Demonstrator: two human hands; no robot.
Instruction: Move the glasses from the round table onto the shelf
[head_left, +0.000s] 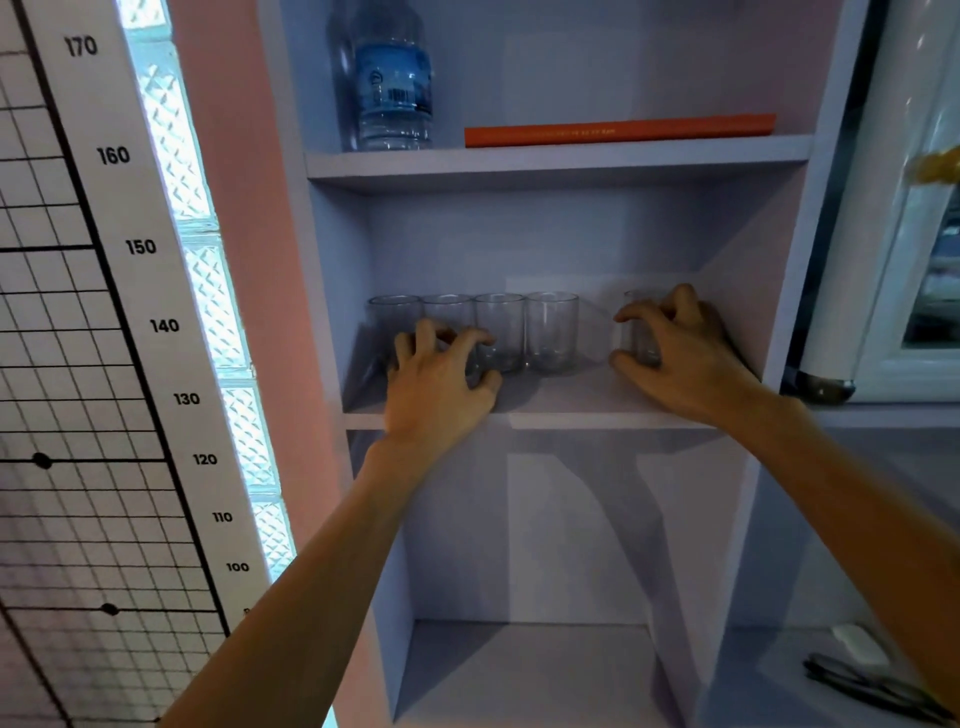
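Observation:
Several clear glasses stand in a row on the middle shelf (571, 400), among them one at the far left (390, 312) and one at the right end of the row (551, 330). My left hand (441, 379) hovers in front of the row's left part with its fingers spread and curled, and its fingertips are near the second glass (448, 309). My right hand (685, 353) is wrapped around a separate glass (643, 338), which stands on the shelf to the right of the row. A gap lies between this glass and the row.
On the shelf above stand a water bottle (392, 83) and a flat orange book (618, 130). The compartment below (530, 665) holds nothing. A fridge door (893, 234) is at the right, and a counter with dark utensils (862, 680) is at the lower right. A height chart (140, 249) hangs on the left.

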